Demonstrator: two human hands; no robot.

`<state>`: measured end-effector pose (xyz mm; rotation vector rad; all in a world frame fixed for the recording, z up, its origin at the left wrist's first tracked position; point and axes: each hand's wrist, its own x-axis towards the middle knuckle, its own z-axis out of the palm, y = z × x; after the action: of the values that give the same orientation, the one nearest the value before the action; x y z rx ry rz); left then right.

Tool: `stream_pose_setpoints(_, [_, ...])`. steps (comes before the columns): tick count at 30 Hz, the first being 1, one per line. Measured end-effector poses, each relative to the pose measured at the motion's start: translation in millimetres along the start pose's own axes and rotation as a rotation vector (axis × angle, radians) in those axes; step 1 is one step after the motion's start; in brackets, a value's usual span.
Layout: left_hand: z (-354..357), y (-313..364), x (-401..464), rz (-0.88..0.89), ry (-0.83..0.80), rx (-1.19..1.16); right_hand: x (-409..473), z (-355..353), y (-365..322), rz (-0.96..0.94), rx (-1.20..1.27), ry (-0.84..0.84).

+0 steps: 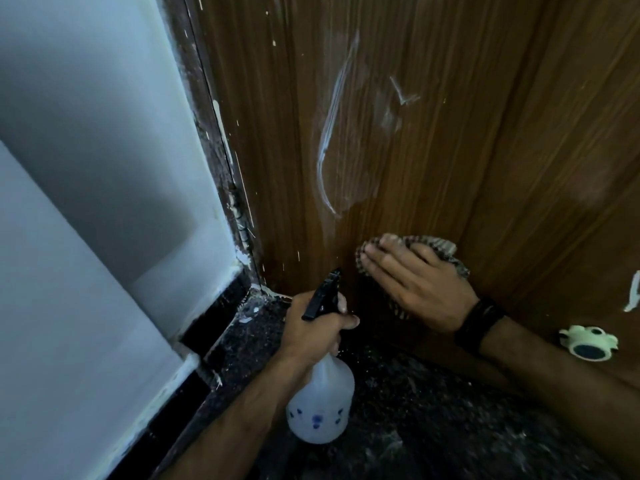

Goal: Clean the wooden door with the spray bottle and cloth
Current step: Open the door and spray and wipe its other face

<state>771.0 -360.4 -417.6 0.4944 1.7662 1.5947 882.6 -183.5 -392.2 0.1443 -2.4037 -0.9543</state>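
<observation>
Brown wooden door (433,140) is mid-wipe: flat right hand (420,284) presses checked cloth (446,247), left hand (313,332) grips translucent spray bottle (320,403), white smears above probably next.

Domestic interior, doorway corner. Brown wood-grain door (433,133) smeared with pale streaks; left of it, a paint-flecked dark frame with metal hinge (242,223), then a pale painted wall (104,133) with black skirting (221,306); below the door, dark speckled stone floor (433,410).

Cloth (440,245) flat against wooden door (433,140)
</observation>
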Motion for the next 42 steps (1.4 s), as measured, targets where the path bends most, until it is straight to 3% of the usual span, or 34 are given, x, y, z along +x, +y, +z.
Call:
stream_pose_setpoints(4, [-12, -3, 2, 0.000, 0.038, -0.010, 46, -12, 13, 0.185, 0.044, 0.132])
stream_pose_setpoints(6, [-17, -4, 4, -0.011, 0.060, -0.015, 64, -10, 10, 0.179, 0.039, 0.151])
stream_pose_setpoints(11, [-25, -7, 6, -0.038, 0.078, -0.050, 44, 27, -31, -0.148, 0.022, -0.060])
stream_pose_setpoints(15, [-28, -15, 4, -0.090, 0.096, -0.047, 21, 46, -50, -0.248, 0.071, -0.194])
stream_pose_setpoints(22, [-44, -11, 1, -0.064, 0.066, -0.023, 64, 25, -32, -0.018, 0.009, -0.025])
stream_pose_setpoints(28, [-45, -17, 7, -0.217, 0.090, 0.042, 17, 40, -43, -0.138, 0.018, -0.083])
stream_pose_setpoints(31, [-41, -13, 4, -0.250, 0.020, 0.108, 1, 39, -43, -0.152, 0.023, -0.107])
stream_pose_setpoints(38, [-45, -14, 11, -0.279, 0.001, 0.258, 40, 25, -23, 0.104, 0.054, 0.055])
stream_pose_setpoints(42, [-45, -16, 13, -0.277, 0.020, 0.279, 15, 47, -47, -0.119, 0.066, -0.047])
